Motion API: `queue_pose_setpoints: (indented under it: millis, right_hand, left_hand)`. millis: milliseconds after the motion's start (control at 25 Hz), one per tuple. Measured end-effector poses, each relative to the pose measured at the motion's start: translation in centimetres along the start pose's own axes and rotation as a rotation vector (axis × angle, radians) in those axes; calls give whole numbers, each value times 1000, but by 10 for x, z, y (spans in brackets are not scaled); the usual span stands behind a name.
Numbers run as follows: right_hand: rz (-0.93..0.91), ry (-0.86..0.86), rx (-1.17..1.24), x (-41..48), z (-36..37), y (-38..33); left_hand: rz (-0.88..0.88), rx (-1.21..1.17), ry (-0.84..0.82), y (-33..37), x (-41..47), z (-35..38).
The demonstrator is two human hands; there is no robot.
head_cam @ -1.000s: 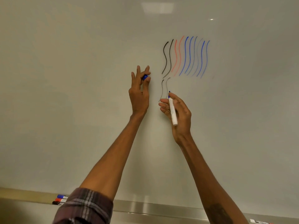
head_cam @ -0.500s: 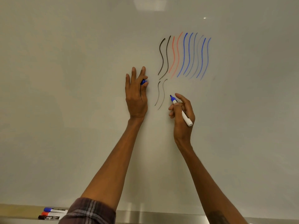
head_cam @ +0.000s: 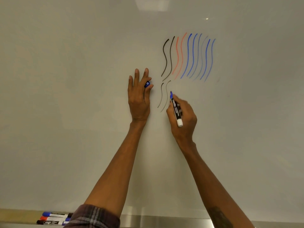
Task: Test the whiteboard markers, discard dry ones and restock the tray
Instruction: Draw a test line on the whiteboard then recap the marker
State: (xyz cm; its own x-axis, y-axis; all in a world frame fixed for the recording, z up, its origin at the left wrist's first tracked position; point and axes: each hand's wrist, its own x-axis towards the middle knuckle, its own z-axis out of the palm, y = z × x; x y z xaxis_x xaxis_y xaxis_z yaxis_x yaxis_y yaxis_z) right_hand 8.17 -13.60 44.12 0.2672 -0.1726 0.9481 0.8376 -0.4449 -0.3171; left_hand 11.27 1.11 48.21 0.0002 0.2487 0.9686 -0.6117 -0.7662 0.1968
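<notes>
Right hand (head_cam: 184,119) is gripping a marker (head_cam: 175,109) under finished strokes (head_cam: 188,55), left hand (head_cam: 139,97) pinching its cap (head_cam: 147,83); discarding, restocking apparently outstanding.

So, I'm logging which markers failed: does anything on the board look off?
Yes. Among the blue strokes, two pale strokes look grey and washed out, and the two lower strokes are thin and faint beside the bold black strokes. That hints at drying ink. Nothing looks spilled or damaged.
</notes>
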Motion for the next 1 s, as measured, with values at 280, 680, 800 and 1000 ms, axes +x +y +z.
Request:
queue_pose_setpoints:
  millis: [280, 680, 800, 1000]
  right_hand:
    - [186, -8, 65, -46, -11, -4]
    - [63, 17, -40, -9, -10, 1]
    - [177, -32, 30, -53, -14, 1]
    - [647, -148, 500, -66, -20, -17]
  left_hand:
    - [-57, -23, -9, -2, -1, 0]
    - [-119, -55, -34, 1, -2, -3]
    - [-166, -48, -67, 6, -1, -9]
    - [-312, -197, -127, 16, -11, -27]
